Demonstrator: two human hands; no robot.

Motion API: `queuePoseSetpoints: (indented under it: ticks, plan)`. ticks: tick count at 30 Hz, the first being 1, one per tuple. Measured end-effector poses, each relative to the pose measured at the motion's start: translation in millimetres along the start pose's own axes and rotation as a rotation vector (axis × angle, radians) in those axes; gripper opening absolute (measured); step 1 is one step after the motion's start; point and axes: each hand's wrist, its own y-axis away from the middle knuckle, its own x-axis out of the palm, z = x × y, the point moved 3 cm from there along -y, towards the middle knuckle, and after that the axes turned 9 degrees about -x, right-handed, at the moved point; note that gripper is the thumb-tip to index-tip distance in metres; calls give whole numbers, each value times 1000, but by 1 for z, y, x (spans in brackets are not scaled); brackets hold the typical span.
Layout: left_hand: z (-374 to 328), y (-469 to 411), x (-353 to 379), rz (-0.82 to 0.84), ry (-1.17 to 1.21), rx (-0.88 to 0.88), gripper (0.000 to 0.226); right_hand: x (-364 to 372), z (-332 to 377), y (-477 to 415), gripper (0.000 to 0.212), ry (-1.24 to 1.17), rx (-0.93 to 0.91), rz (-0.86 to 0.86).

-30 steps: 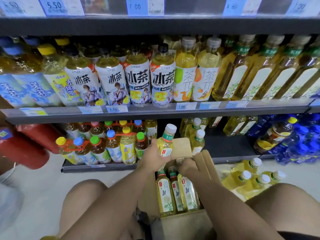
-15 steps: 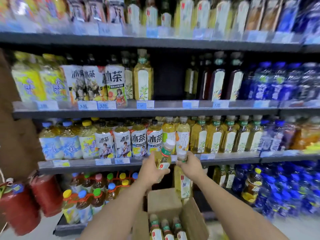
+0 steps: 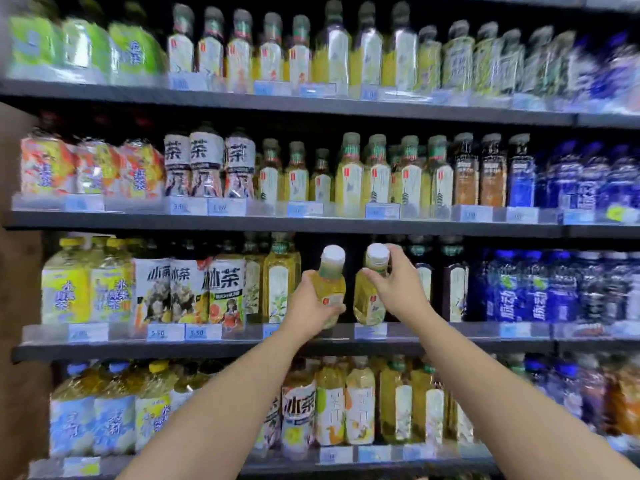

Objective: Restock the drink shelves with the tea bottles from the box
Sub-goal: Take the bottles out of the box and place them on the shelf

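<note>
Clear glossy plastic tea bottles [image 3: 329,289] (smooth white caps) front matt dark shelves [image 3: 277,225].

Third shelf down: your one open slot is the dark gap [image 3: 349,271], walled on its left by a tall yellow bottle [image 3: 280,285] and on its right by dark bottles [image 3: 453,289]. Your left hand [image 3: 308,306], gripping the left tea bottle [image 3: 329,282], and your right hand [image 3: 398,289], gripping the right tea bottle [image 3: 369,296], fill most of its mouth. The shelf board above [image 3: 311,226] closes off the headroom just over the white caps, and the price-tag rail [image 3: 370,330] crosses the front lip below. The rows on either side stand packed to the edge.
</note>
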Motion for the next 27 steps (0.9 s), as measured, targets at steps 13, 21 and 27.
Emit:
queuePoseSetpoints:
  ticks: [13, 21, 27]
  plan:
    - [41, -113, 49, 190, -132, -187, 84, 77, -96, -77, 40, -57, 246, 60]
    - [53, -131, 56, 189, -170, -206, 55, 108, -129, -80, 47, -12, 212, 73]
    - [51, -117, 52, 73, -339, -163, 54, 104, -128, -58, 68, 321, 143, 215]
